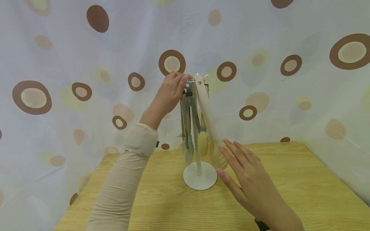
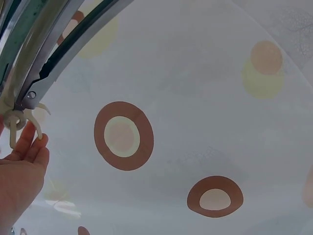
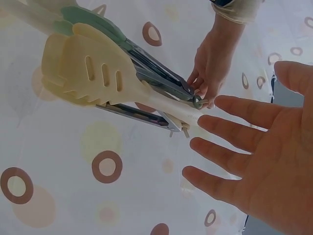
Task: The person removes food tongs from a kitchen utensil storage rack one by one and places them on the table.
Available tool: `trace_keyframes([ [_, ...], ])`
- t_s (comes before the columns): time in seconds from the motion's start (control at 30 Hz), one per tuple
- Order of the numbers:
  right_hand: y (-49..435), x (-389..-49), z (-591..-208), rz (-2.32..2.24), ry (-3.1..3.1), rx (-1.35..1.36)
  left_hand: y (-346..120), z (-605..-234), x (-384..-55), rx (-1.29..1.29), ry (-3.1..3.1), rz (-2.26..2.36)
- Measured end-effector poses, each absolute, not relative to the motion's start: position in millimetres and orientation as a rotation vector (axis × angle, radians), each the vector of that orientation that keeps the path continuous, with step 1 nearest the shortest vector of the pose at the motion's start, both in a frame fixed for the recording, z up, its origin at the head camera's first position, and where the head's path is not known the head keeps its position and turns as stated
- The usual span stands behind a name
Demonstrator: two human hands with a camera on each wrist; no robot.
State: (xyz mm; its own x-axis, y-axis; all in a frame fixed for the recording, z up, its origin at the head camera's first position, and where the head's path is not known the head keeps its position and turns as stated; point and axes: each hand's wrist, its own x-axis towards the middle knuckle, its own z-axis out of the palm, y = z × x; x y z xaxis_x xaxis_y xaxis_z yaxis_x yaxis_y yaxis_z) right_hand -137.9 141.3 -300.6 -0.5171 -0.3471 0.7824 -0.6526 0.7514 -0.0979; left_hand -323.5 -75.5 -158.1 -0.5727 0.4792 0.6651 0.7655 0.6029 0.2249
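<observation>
A cream utensil stand (image 1: 200, 183) with a round base carries several hanging kitchen tools. At its top, my left hand (image 1: 173, 86) pinches the hooked rim; the left wrist view shows the fingertips at a curved hook (image 2: 34, 125). Tongs with metal arms (image 1: 189, 110) and green tips hang just below that hand. A cream slotted turner (image 3: 102, 73) hangs at a slant on the right side, its head swung outward. My right hand (image 1: 251, 179) is beside the turner's head, fingers straight and spread, palm bare in the right wrist view.
The stand rests on a wood-grain table (image 1: 162, 205). Behind and at both sides hangs a white curtain (image 1: 260, 38) with brown and yellow circles. Another yellowish tool head (image 1: 203, 143) hangs behind the pole.
</observation>
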Motion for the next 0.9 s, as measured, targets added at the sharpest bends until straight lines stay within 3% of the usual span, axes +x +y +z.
trace_keyframes([
  [0.9, 151, -153, -302, 0.586, -2.207, 0.705, -73, -160, -327, -0.986, -2.176, -0.602],
])
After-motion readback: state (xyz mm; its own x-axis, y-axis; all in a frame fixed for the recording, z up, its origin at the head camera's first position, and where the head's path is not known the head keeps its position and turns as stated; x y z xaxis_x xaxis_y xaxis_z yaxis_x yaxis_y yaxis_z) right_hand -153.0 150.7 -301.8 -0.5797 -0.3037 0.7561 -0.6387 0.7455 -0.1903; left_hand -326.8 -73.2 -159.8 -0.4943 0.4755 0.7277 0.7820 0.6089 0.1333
